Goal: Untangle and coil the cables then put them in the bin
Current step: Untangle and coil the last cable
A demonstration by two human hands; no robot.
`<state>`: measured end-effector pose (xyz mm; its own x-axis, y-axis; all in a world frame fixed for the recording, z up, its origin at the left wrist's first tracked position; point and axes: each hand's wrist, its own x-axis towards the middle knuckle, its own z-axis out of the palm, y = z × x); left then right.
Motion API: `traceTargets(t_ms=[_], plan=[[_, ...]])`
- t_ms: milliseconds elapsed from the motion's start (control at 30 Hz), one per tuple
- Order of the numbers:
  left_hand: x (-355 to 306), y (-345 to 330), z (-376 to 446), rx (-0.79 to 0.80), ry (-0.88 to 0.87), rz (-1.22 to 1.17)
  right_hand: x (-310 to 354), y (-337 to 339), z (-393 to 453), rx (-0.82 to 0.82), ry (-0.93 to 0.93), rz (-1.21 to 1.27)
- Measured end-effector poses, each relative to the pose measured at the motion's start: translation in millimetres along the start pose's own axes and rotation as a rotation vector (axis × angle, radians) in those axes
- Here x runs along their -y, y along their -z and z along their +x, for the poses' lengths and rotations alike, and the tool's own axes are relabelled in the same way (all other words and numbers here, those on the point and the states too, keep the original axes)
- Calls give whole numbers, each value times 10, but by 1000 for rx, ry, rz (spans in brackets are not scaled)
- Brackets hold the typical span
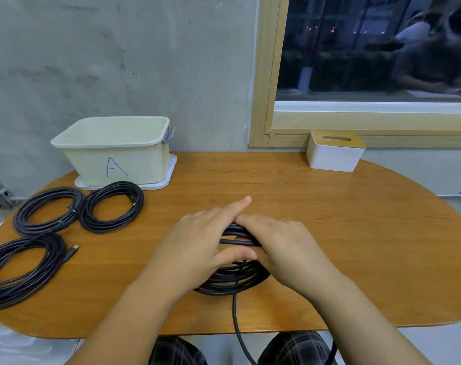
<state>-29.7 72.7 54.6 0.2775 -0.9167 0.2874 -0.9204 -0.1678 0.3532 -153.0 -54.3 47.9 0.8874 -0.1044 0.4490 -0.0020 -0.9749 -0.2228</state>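
Item: black cable point(232, 279), part-coiled, at the near middle of the bench point(329, 206); a loose tail point(236, 320) is trailed over the near edge.

Risk: the loops may be sprung open if the grip is eased; the hanging tail may be snagged below the bench, out of sight.

Hands: left hand point(197, 241) is laid over the coil, forefinger extended, thumb tucked under a strand; right hand point(279, 243) is curled round the upper loops.

Also listed: three finished coils point(111, 206) at left, not yet placed in bin point(113, 151).
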Motion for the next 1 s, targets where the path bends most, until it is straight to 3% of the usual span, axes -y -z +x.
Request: traceTargets(t_ms=[100, 233, 467, 633, 867, 1000], plan=[[25, -97, 24, -139, 32, -37, 10, 9, -24, -92, -1, -15], [114, -178, 6, -212, 144, -186, 4, 53, -56, -136, -156, 56], [119, 63, -11, -562, 312, -554, -136, 145, -111, -27, -471, 104], [79, 70, -31, -583, 225, -691, -111, 140, -56, 87, -472, 198], [85, 27, -83, -602, 175, -760, -98, 88, -42, 45, -432, 563], [81, 28, -109, -584, 166, -737, -36, 80, -43, 12, -392, 578]])
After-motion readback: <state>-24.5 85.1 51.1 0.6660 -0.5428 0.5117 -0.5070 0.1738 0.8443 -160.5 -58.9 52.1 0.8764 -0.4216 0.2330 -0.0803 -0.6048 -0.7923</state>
